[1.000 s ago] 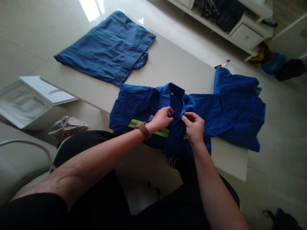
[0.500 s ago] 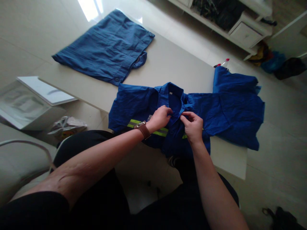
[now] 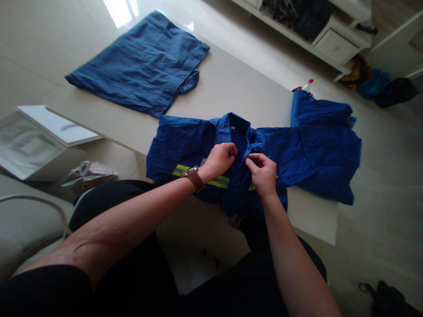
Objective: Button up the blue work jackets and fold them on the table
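Seen from the wearer's own eyes, the person's left hand (image 3: 220, 160) and right hand (image 3: 262, 174) are working close together at the front of a blue work shirt (image 3: 284, 154), just below its collar (image 3: 233, 123). Both hands are grasping the cloth: the left is curling its fingers around the placket, and the right is pinching the opposite edge between thumb and fingers. Whether a button lies between them is too small to tell. A brown leather watch strap (image 3: 194, 178) is circling the left wrist, and dark trousers (image 3: 125, 211) are covering the person's lap.

The shirt is lying face up and spread across the near edge of the pale tabletop (image 3: 238, 83), with its right-hand sleeves hanging rumpled past the table's end. A yellow-green reflective stripe (image 3: 211, 179) is crossing its chest.

Farther along the tabletop, a folded blue garment (image 3: 135, 66) is lying well apart from the shirt. Beyond the shirt, a bottle top (image 3: 308, 84) is poking up behind the cloth. Farther still, a white shelf unit with a drawer (image 3: 335, 46) is standing against the wall, and colored bags (image 3: 373, 86) are sitting on the tiled floor beside it.
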Available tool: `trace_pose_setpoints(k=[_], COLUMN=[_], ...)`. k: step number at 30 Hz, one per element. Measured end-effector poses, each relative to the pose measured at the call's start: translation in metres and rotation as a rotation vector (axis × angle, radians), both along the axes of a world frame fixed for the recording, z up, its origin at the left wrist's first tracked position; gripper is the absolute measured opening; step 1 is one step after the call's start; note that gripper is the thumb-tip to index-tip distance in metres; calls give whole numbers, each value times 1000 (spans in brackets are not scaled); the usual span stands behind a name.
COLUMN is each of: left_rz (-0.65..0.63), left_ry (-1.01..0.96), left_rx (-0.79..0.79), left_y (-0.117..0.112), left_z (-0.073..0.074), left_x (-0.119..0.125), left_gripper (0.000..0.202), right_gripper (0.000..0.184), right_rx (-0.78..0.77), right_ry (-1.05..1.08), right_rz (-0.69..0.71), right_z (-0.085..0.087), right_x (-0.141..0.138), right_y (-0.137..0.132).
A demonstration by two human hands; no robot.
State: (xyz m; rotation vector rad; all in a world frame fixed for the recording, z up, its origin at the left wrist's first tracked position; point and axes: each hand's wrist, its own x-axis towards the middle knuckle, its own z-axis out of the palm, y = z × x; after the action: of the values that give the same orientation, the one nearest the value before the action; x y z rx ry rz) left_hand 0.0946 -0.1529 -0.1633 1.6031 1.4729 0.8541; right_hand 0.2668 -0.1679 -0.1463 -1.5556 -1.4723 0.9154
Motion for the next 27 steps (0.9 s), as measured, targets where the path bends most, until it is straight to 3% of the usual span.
trace_pose_setpoints(k=[9, 18, 27], left_rz=[-25, -20, -145], left_ry=[-6, -107, -122], left_rx=[184, 190, 263], left_y=[-4, -8, -7], left_z=[13, 15, 15], left_x=[-1, -3, -4], left_gripper=[20, 27, 24], right_gripper=[23, 17, 11], right_rx=[12, 106, 120], right_ry=[-35, -160, -252], right_rz=[22, 85, 117], right_z=[4, 10, 11], right_x=[-6, -11, -5], right_y=[-1, -6, -5])
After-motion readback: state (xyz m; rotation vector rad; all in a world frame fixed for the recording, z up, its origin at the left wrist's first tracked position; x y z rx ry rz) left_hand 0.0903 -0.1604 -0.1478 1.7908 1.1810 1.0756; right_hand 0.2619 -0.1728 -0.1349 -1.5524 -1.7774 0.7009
